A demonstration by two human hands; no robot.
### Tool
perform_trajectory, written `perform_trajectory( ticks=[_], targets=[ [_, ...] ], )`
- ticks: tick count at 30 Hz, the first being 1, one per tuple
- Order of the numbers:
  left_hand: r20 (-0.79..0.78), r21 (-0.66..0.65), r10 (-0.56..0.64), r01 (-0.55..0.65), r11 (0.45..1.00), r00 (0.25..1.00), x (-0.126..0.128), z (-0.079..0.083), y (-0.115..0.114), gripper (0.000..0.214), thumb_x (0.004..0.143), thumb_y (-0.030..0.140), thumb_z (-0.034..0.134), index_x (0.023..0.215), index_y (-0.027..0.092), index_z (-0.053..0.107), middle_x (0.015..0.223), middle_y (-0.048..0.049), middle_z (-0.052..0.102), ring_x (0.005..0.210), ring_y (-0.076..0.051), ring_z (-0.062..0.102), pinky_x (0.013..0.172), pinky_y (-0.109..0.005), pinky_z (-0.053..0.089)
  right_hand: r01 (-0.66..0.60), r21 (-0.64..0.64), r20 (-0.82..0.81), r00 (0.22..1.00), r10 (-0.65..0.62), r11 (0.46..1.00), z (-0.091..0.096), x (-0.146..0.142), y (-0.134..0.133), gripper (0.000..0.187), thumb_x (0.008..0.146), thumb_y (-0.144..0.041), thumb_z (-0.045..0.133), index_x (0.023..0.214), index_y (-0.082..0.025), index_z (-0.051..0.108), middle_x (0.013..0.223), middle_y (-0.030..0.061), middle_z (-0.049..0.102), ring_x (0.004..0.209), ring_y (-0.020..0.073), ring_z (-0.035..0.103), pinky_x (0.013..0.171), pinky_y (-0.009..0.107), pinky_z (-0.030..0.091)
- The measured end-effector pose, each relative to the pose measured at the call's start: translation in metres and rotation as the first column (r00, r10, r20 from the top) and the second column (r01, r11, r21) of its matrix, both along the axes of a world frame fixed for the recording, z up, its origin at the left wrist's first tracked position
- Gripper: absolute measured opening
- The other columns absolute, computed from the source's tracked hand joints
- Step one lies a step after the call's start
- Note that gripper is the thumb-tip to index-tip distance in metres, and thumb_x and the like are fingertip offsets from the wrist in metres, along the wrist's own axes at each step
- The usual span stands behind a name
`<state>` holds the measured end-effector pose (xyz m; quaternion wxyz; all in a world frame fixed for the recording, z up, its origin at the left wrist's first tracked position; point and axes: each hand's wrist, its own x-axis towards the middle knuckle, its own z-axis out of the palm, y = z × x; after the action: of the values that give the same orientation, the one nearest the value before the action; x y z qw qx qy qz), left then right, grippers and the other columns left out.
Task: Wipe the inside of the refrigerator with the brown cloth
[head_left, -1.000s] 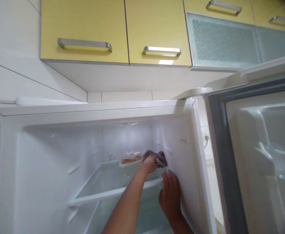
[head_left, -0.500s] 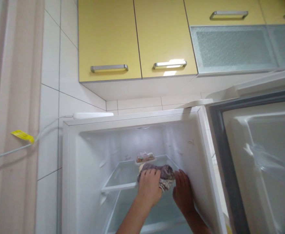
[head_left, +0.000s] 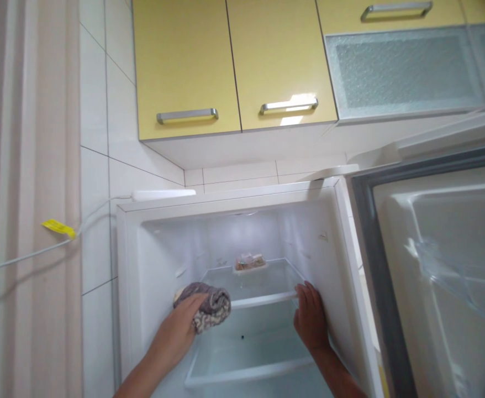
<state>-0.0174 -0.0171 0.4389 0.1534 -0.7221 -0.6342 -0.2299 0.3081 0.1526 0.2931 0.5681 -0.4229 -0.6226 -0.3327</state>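
My left hand (head_left: 182,323) is closed on a grey patterned cloth (head_left: 209,305), which it presses against the left front corner of the upper glass shelf (head_left: 263,300) inside the open fridge (head_left: 234,202). The fingers of my right hand (head_left: 311,320) lie flat against the right inner wall, touching the right end of that shelf's front rail. At the back of the shelf sits a small clear food container (head_left: 249,262). A lower glass shelf (head_left: 251,370) shows below my hands.
The fridge door (head_left: 441,265) stands open at the right, with a clear door bin (head_left: 458,276). Yellow wall cabinets (head_left: 234,61) with metal handles hang above. A white cable with a yellow tag (head_left: 58,227) runs along the tiled wall at left.
My left hand has carried the cloth from the right back of the shelf forward and across to its left front corner. My right hand stayed by the right wall. The view pulled back.
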Motion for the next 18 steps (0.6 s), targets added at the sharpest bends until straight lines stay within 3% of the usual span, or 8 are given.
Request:
perform_trajectory(
  ticks=[4,7,9,11,14,18],
  targets=[
    [0.018,0.29,-0.143,0.132,0.948,0.99,-0.003,0.022,-0.028,0.05,0.086,0.021,0.043,0.134,0.023,0.057,0.137,-0.0067,0.065,0.128,-0.022,0.06,0.11,-0.038,0.05,-0.009,0.011,0.002,1.0,0.009,1.0,0.001,0.0,-0.001,0.052,0.079,-0.002,0.045,0.129,-0.012,0.052,0.125,0.0157,0.06,0.136,0.029,0.042,0.109,0.05,0.048],
    [-0.205,0.477,-0.031,0.127,0.87,0.978,0.003,0.053,-0.045,0.05,0.09,0.021,0.041,0.136,0.03,0.057,0.14,-0.0063,0.063,0.132,-0.026,0.056,0.115,-0.047,0.043,-0.011,0.006,0.012,1.0,0.011,1.0,0.003,0.001,-0.004,0.051,0.079,-0.002,0.045,0.128,-0.01,0.051,0.123,0.0158,0.06,0.135,0.0296,0.042,0.108,0.051,0.049],
    [-0.391,0.457,0.057,0.14,0.878,0.919,0.008,0.068,-0.048,0.051,0.091,0.016,0.037,0.133,0.037,0.058,0.142,-0.0036,0.062,0.136,-0.027,0.052,0.12,-0.056,0.033,-0.021,-0.002,0.017,1.0,0.021,1.0,0.004,0.003,-0.006,0.051,0.079,-0.002,0.044,0.129,-0.01,0.05,0.124,0.016,0.059,0.135,0.0297,0.042,0.108,0.051,0.049],
    [-0.523,0.36,0.093,0.121,0.925,0.848,0.008,0.073,-0.042,0.051,0.091,0.013,0.038,0.129,0.037,0.062,0.142,-0.0038,0.063,0.139,-0.029,0.05,0.121,-0.06,0.027,-0.038,-0.013,0.018,0.999,0.039,0.999,0.004,0.004,-0.007,0.053,0.079,-0.001,0.044,0.131,-0.01,0.049,0.126,0.0159,0.058,0.135,0.0296,0.041,0.109,0.051,0.048],
    [-0.605,0.224,0.142,-0.003,0.975,0.783,0.0,0.061,-0.026,0.046,0.086,0.008,0.041,0.12,0.024,0.069,0.141,-0.0112,0.063,0.139,-0.03,0.049,0.122,-0.057,0.027,-0.067,-0.029,0.01,0.998,0.067,0.997,0.005,0.003,-0.009,0.054,0.078,-0.001,0.043,0.131,-0.011,0.05,0.127,0.0152,0.058,0.135,0.0294,0.041,0.11,0.052,0.048],
    [-0.672,0.165,0.174,-0.083,0.983,0.72,-0.013,0.04,0.0,0.045,0.083,0.006,0.045,0.118,0.019,0.07,0.145,-0.0148,0.058,0.141,-0.031,0.046,0.123,-0.054,0.026,-0.065,-0.02,-0.013,0.998,0.064,0.998,0.008,0.001,-0.01,0.052,0.079,-0.002,0.042,0.129,-0.012,0.051,0.125,0.0157,0.059,0.139,0.0293,0.039,0.11,0.052,0.047]
  ],
)
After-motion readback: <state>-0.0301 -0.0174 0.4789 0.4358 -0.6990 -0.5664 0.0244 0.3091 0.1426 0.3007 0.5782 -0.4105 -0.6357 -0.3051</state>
